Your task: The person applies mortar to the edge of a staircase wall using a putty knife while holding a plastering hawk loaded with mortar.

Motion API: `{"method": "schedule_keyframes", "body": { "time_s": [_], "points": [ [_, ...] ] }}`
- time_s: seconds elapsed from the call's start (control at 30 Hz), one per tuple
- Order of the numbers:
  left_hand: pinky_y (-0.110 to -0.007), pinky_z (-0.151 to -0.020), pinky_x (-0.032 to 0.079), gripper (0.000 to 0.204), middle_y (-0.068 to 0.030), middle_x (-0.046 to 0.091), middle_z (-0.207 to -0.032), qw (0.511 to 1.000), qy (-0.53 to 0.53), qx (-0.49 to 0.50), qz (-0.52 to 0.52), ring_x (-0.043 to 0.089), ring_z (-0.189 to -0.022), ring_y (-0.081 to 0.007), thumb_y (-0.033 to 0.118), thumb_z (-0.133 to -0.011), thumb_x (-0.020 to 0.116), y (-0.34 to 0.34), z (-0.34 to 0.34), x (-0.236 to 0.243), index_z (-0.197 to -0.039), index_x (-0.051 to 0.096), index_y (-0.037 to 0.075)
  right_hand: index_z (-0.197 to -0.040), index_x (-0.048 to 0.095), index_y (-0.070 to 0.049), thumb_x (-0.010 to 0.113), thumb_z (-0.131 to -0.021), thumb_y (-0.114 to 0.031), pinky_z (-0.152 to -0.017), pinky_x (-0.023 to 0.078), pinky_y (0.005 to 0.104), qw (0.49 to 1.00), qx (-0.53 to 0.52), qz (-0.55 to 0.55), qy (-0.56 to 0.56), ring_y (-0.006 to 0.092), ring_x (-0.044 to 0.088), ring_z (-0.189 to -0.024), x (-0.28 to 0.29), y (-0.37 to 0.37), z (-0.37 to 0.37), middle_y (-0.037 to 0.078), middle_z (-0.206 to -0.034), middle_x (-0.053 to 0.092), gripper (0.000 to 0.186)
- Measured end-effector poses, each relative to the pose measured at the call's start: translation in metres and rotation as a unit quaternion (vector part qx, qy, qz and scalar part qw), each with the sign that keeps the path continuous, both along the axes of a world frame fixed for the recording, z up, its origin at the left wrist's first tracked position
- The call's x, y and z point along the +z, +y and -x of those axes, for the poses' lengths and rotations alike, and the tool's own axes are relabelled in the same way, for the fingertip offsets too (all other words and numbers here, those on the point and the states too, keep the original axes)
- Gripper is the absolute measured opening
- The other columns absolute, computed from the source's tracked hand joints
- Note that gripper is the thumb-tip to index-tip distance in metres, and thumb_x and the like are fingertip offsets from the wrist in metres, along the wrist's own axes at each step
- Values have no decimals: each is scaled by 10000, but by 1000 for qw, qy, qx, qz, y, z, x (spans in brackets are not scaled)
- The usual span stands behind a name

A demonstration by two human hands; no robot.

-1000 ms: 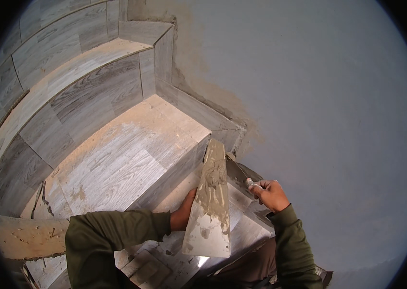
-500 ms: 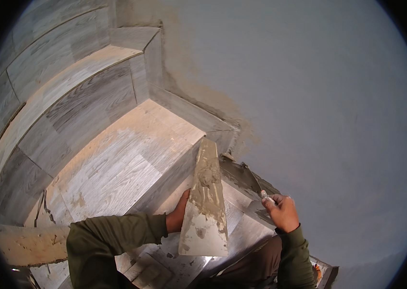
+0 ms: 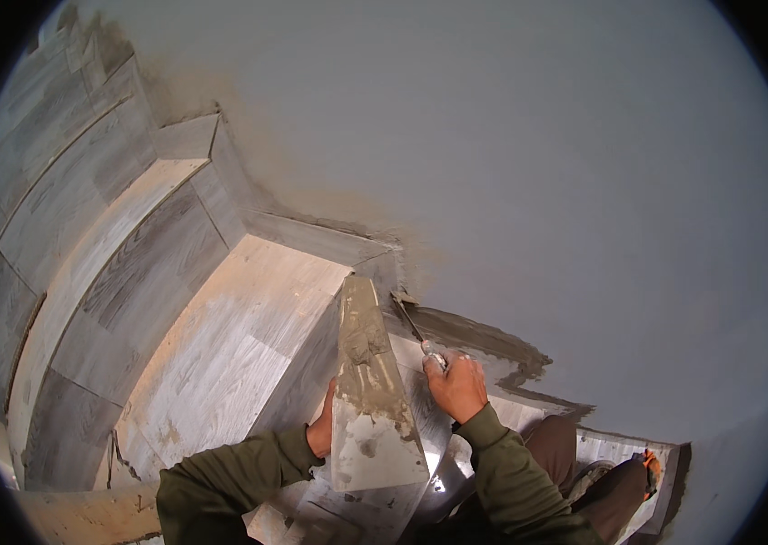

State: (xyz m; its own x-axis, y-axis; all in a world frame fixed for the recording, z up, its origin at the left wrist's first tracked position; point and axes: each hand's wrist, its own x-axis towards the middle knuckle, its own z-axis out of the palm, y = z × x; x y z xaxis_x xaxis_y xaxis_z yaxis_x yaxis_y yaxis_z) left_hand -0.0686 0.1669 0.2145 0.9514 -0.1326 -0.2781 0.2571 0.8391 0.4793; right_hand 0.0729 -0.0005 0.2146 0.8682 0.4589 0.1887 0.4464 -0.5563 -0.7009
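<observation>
My left hand grips the left edge of a long pale tile strip. Wet grey mortar coats much of its upper face, thickest toward the far end. My right hand is closed round the handle of a small trowel. The trowel's blade lies against the foot of the wall, just right of the strip's far end. From there a band of grey mortar runs right along the wall.
Wood-look tiled stairs rise toward the far left, with skirting tiles stepping along the wall. A thick board lies at lower left. An orange-and-black object is by my leg at lower right.
The view has turned, so the stairs sit lower and further left. My right hand has moved closer to the tile strip, with the trowel along the wall's foot. Both grips are unchanged.
</observation>
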Motion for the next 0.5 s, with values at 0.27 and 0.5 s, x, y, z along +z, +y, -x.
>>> {"method": "schedule_keyframes", "body": {
  "time_s": [0.27,0.5],
  "points": [
    [-398,-932,449,626,-150,569,-1169,984,10,-69,162,580,-1028,-296,526,-915,282,7,4,-11,-1248,469,29,-1002,634,-22,512,-852,-276,-800,415,477,994,-18,-30,99,404,572,-871,23,-30,12,238,-861,628,319],
    [-391,-941,441,616,-143,573,-1157,991,14,-50,121,579,-1029,-287,529,-912,292,7,2,-12,-1237,475,39,-983,641,-29,531,-846,-272,-744,421,443,999,-22,-8,27,391,585,-773,39,-72,20,195,-798,635,299]
  ]
}}
